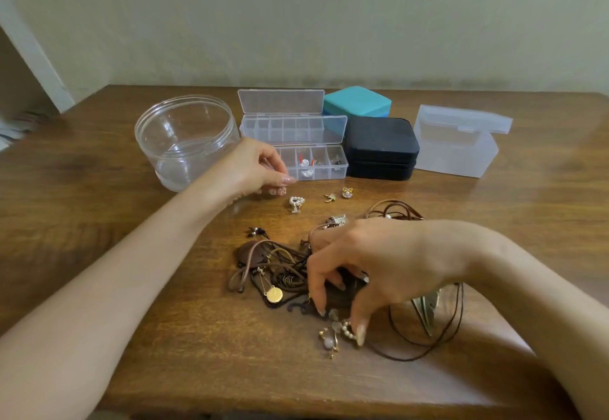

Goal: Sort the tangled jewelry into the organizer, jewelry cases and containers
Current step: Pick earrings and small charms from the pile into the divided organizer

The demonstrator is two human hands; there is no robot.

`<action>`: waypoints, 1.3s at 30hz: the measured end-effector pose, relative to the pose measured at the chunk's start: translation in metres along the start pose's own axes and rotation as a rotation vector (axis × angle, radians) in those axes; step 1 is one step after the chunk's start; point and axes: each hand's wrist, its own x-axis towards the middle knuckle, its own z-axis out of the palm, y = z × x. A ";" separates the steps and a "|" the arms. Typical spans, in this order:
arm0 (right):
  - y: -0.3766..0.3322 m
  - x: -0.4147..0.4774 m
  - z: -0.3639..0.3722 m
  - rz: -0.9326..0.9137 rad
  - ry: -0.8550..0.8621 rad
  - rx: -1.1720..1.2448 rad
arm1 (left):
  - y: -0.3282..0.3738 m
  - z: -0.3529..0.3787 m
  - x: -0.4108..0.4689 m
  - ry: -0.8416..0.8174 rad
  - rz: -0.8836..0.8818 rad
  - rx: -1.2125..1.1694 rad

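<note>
- Sorting is underway. The front organizer (313, 162) stands open with a few small pieces already in its compartments. A second open organizer (283, 126) sits just behind it.
- Our left hand (260, 169) is at the front organizer's near left corner, fingers curled. As far as we can see, the lower fingertips pinch a pink-stoned earring (279, 191) just above the table (99, 222).
- Our right hand (379, 264) arches over the tangle of cords (280, 271) with its fingers pointing down. The thumb tip touches a pearl loop (346, 328) at the tangle's near edge. We cannot tell whether the loop is gripped or only touched.
- Three loose earrings lie between the tangle and the front organizer: a pearl heart earring (295, 203), a gold winged piece (329, 197) and a gold pearl earring (346, 193).
- The round clear jar (184, 142), the closed teal case (357, 101), the closed black case (382, 149) and the frosted lidded box (454, 142) line the back. We see nothing in the jar.
- We judge the step in hand to be separating earrings and filing them.
- Next, the left hand needs a free compartment for its earring. The right hand needs to ease the pearl loop clear without dragging the cords.
- The gold disc pendant (274, 294) and feather pendant (425, 307) remain caught up in the cords.
</note>
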 end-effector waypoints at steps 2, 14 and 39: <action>-0.001 0.001 0.001 0.016 -0.002 -0.004 | -0.002 0.003 0.001 0.016 -0.015 0.002; 0.002 0.001 0.000 -0.094 0.057 0.051 | -0.003 0.010 -0.001 0.043 0.080 0.214; 0.069 -0.007 -0.022 0.194 0.830 0.753 | 0.001 0.003 -0.003 0.183 0.277 0.436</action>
